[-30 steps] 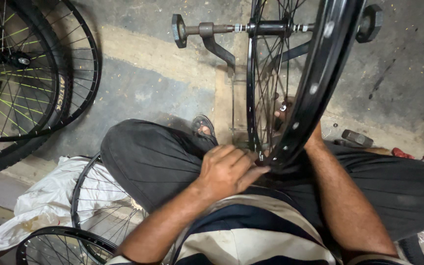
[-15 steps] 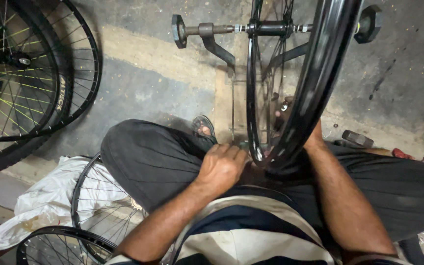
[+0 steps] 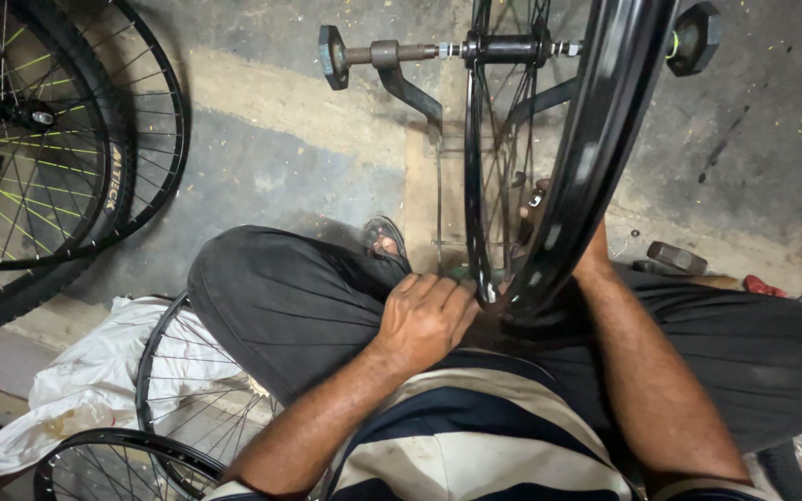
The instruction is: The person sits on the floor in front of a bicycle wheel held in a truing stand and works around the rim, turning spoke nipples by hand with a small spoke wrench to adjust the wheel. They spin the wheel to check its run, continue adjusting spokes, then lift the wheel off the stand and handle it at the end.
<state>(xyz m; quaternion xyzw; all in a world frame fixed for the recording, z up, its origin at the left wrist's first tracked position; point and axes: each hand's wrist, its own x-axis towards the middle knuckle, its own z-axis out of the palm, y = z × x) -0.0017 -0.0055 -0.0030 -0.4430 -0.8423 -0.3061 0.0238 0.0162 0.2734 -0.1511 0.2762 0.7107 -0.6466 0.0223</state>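
My left hand (image 3: pixel 424 320) rests closed on the bottom of the black wheel (image 3: pixel 596 148), fingers curled against the rim by my lap. My right hand (image 3: pixel 536 209) is behind the wheel at about 1 o'clock from my left hand, in among the spokes (image 3: pixel 498 186). The rim hides most of it, so I cannot tell if it is gripping or loose.

The wheel stands upright in a metal stand (image 3: pixel 401 79) at 12 o'clock, its axle held at both ends. I think the rim is stiff, hard and a bit slippery, so that is the best place to hold. The spokes look thin and could bend.

More wheels (image 3: pixel 39 148) lean at 10 o'clock. Others lie on a white bag (image 3: pixel 85 380) at 8 o'clock.
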